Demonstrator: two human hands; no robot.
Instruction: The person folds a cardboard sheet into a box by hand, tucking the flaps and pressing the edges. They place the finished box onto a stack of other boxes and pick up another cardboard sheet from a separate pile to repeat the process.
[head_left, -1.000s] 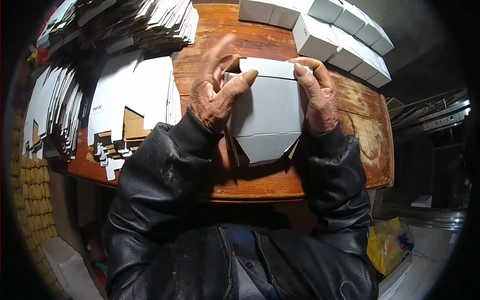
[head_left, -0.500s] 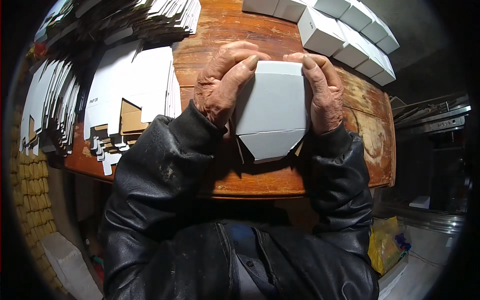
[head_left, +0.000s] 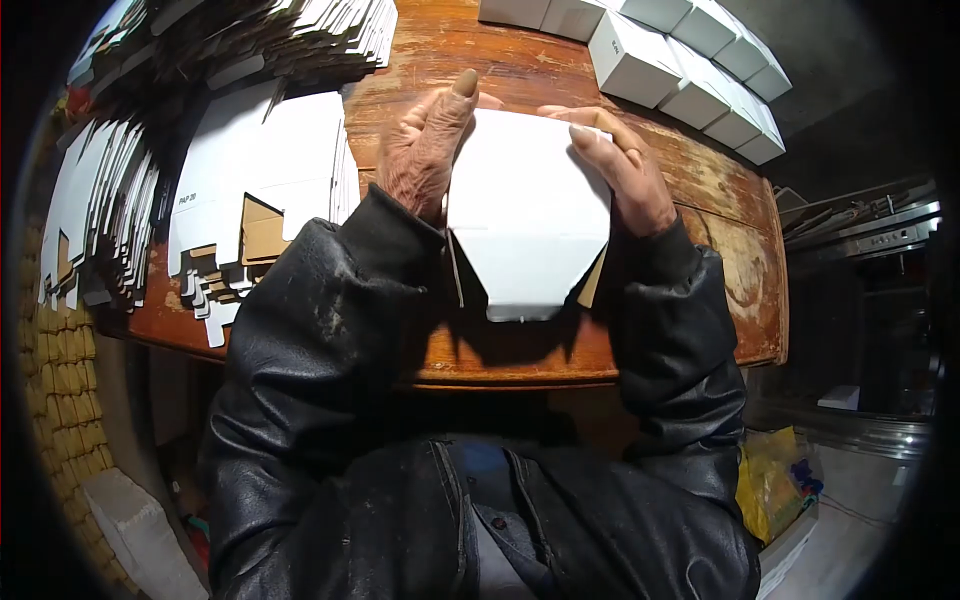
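Observation:
A white cardboard box (head_left: 530, 190) is held between my two hands above the table's front part. Its near end has a tapered flap (head_left: 530, 265) sticking out toward me, with side flaps angled below it. My left hand (head_left: 423, 145) grips the box's left side, thumb pointing up off the far left corner. On the opposite side, my right hand (head_left: 628, 170) grips the box with its thumb on the top face near the far right corner. The far fingers of both hands are partly hidden behind the box.
Flat unfolded cartons (head_left: 255, 170) lie stacked on the wooden table (head_left: 440, 60) at left, with another stack (head_left: 95, 210) farther left and a big pile (head_left: 330, 30) behind. Folded white boxes (head_left: 640, 62) stand in rows at the back right. The table's front edge is near my body.
The box has tilted and shifted slightly left, its top face now brighter. My left thumb has lifted off the far edge, and my right thumb has moved onto the top face.

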